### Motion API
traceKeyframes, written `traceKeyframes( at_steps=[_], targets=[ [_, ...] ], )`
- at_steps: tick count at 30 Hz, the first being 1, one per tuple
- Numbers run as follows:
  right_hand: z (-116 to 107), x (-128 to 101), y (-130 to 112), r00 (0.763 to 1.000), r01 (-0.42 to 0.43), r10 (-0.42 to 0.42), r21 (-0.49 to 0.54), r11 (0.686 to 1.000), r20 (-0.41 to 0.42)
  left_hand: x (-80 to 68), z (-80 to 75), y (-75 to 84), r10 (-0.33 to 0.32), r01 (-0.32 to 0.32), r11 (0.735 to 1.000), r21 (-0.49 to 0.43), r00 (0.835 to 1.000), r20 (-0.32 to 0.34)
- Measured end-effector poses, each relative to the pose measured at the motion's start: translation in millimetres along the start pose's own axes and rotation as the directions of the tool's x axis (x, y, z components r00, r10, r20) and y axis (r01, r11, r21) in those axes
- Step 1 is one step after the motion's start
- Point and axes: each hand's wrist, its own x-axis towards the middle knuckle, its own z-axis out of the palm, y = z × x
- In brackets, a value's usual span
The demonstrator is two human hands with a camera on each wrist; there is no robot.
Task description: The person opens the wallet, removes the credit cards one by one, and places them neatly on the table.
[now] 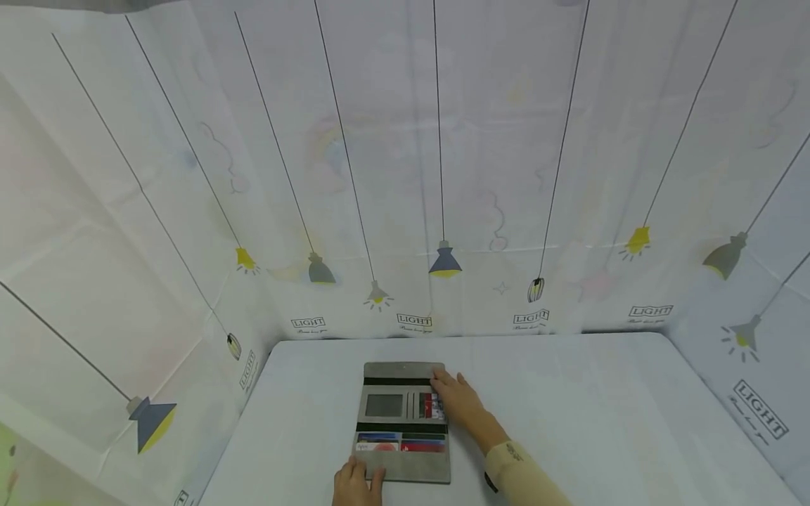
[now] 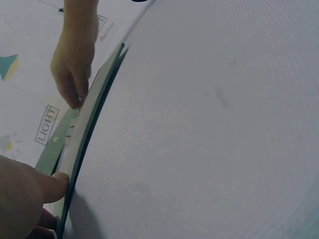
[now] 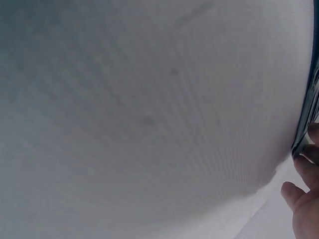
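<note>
A grey wallet point(image 1: 414, 466) lies unfolded on the white table point(image 1: 588, 422), between the two hands. At the wallet's near left corner, the left hand point(image 1: 356, 485) is clamped on it, thumb on the near edge and fingers at the left edge. The right hand point(image 1: 465, 407) touches the wallet's far right part, its fingertips at the edge; I cannot tell whether they pinch it. Beside those fingers, a red card point(image 1: 432, 406) shows in the wallet's middle panel, with a clear window point(image 1: 384, 405) to its left. Nearer, two stacks of cards point(image 1: 380, 446) sit side by side in the wallet's lower slots. A pale yellow sleeve point(image 1: 525, 471) lies right of the wallet, and beyond the wallet hangs a whitish backdrop point(image 1: 392, 176) printed with lamps point(image 1: 446, 263)
</note>
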Motion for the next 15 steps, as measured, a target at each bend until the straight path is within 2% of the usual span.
traceKeyframes(
  at_steps=[7,15],
  targets=[
    [1.3,-4.2,-3.2,0.995,0.038,-0.043,-0.057,0.998,-0.089,-1.6,-2.1,-0.5,0.013,-0.013,1.0,-0.016,1.0,0.004],
    [-3.6,-7.7,-5.4,0.978,0.069,-0.08,-0.065,0.995,-0.19,0.5,-3.0,-0.5,0.017,-0.017,0.999,-0.05,1.0,-0.01]
  ],
)
